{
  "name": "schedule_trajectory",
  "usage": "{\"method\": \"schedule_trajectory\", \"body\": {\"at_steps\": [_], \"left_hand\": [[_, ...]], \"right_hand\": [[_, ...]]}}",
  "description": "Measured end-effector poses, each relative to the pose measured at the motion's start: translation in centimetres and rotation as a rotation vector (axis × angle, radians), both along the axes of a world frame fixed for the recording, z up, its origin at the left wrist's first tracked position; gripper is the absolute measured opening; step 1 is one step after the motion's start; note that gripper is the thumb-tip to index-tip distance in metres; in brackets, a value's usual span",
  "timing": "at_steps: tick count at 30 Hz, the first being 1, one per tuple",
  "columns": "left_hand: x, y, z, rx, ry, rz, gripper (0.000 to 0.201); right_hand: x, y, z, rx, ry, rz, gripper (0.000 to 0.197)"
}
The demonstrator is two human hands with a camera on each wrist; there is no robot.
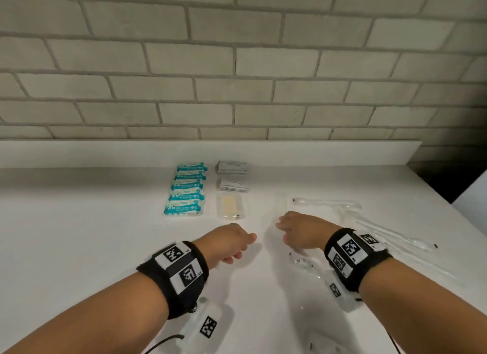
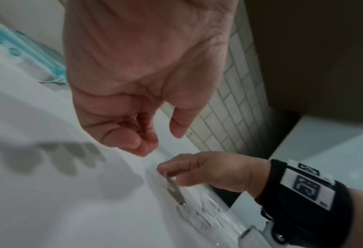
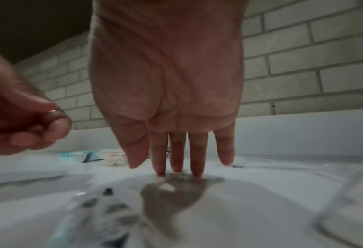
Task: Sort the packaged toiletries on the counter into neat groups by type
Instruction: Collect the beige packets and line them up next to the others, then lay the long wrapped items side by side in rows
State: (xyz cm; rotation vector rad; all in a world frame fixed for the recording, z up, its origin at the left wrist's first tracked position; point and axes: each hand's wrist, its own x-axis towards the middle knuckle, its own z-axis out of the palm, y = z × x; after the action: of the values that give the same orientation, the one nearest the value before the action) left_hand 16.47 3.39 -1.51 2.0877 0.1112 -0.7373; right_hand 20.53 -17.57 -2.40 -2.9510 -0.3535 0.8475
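Note:
Teal wipe packs (image 1: 187, 189) lie in a neat column at the back of the white counter (image 1: 79, 235). To their right are two small piles of grey sachets (image 1: 232, 168) and a clear packet with a pale yellow item (image 1: 232, 207). Clear-wrapped toothbrushes (image 1: 326, 204) lie at the right. My right hand (image 1: 287, 225) has straight fingers (image 3: 177, 151); their tips press on a clear packet (image 3: 167, 186) on the counter. My left hand (image 1: 238, 245) hovers beside it, fingers (image 2: 121, 134) curled in with nothing visible in them.
More clear packets (image 1: 303, 265) lie under and in front of my right wrist, and long clear-wrapped items (image 1: 395, 239) reach toward the counter's right edge. A brick wall (image 1: 237, 63) stands behind a raised white ledge (image 1: 105, 153).

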Motion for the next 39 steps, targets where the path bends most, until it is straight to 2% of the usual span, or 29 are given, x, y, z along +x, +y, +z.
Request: {"method": "schedule_trajectory", "body": {"at_steps": [4, 7, 9, 11, 15, 19, 21, 26, 28, 30, 32, 34, 37, 38, 39], "left_hand": [[-1.6, -1.5, 1.2, 0.025, -0.065, -0.121, 0.023], [-2.8, -3.6, 1.5, 0.064, -0.097, -0.205, 0.018], [-3.3, -5.1, 1.3, 0.069, -0.127, -0.24, 0.017], [-3.6, -6.4, 1.0, 0.095, -0.176, -0.272, 0.023], [-4.7, -9.1, 0.2, 0.28, -0.263, -0.462, 0.046], [-6.1, -12.0, -0.9, 0.446, -0.328, -0.573, 0.048], [-6.6, -13.1, -1.4, 0.469, -0.34, -0.54, 0.047], [-7.7, -14.8, -2.0, 0.515, -0.331, -0.519, 0.038], [-8.3, -15.3, -1.7, 0.553, -0.323, -0.532, 0.027], [-8.8, -15.4, -1.3, 0.56, -0.334, -0.506, 0.014], [-9.3, -15.3, -0.8, 0.529, -0.35, -0.445, 0.006], [-9.9, -15.0, -0.4, 0.484, -0.348, -0.427, 0.01], [-11.2, -15.1, 0.2, 0.456, -0.283, -0.513, 0.009], [-11.8, -15.3, 0.2, 0.465, -0.256, -0.569, 0.014], [-12.2, -15.6, 0.1, 0.478, -0.229, -0.626, 0.029]], "right_hand": [[-3.6, -1.9, 3.0, 0.261, 0.094, -0.074, 0.045], [-5.7, -4.9, 4.1, 0.364, -0.083, -0.209, 0.039], [-7.0, -7.1, 4.3, 0.364, -0.126, -0.255, 0.035], [-8.4, -9.0, 4.3, 0.332, -0.092, -0.275, 0.033], [-10.9, -12.2, 3.5, 0.169, 0.011, -0.218, 0.035], [-12.1, -15.7, 3.4, 0.219, 0.109, -0.217, 0.037], [-11.6, -17.6, 3.4, 0.228, 0.056, -0.201, 0.033], [-8.6, -21.9, 3.0, 0.166, -0.313, -0.343, 0.021], [-7.8, -22.7, 2.6, 0.118, -0.273, -0.348, 0.025], [-7.6, -22.6, 2.0, 0.074, -0.21, -0.247, 0.036], [-7.7, -22.0, 1.0, 0.071, -0.232, -0.169, 0.047], [-7.8, -21.3, 0.0, 0.088, -0.226, -0.148, 0.045], [-7.0, -20.9, -0.2, 0.091, -0.234, -0.114, 0.025], [-6.8, -21.2, 0.1, 0.117, -0.293, -0.126, 0.026], [-6.5, -21.7, 0.3, 0.137, -0.356, -0.147, 0.028]]}}
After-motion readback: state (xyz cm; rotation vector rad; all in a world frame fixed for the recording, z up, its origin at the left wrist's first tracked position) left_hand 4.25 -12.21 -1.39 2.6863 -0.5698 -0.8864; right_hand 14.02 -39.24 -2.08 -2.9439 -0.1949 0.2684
